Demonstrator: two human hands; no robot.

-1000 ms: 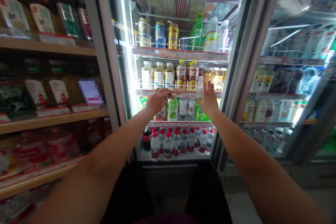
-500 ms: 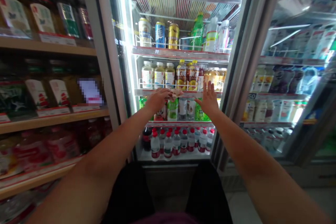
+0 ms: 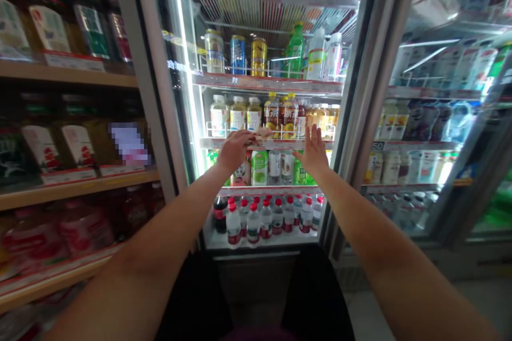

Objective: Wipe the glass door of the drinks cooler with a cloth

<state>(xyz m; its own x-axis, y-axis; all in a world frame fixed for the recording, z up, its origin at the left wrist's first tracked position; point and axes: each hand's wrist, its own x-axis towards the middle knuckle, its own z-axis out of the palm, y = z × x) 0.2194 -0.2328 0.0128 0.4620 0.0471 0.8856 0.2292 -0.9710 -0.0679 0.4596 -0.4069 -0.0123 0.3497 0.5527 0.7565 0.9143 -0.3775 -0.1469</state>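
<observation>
My left hand [image 3: 234,150] is closed on a pale, crumpled cloth [image 3: 262,134], held out at the front of a lit drinks cooler. The cloth is level with the rail of the shelf [image 3: 286,144] that carries juice bottles [image 3: 238,114] and yellow-capped tea bottles [image 3: 288,116]. To the right, my right hand [image 3: 314,150] is raised with its fingers extended and nothing in it. Its fingertips are near the amber bottles at that shelf's right end; whether they touch anything I cannot tell. Beneath the hands stands a green-labelled bottle [image 3: 259,168] among other drinks.
Red-capped water bottles [image 3: 253,224] fill the cooler's bottom shelf. Cans [image 3: 237,55] and bottles stand above. At the left is a wooden shelf [image 3: 80,184] of bottled drinks. The cooler's right frame [image 3: 362,101] stands beside my right arm, with another stocked cooler beyond it.
The view has shifted slightly, so shelves appear a little further left. My left hand and the cloth have moved slightly left; my right hand keeps its open pose.
</observation>
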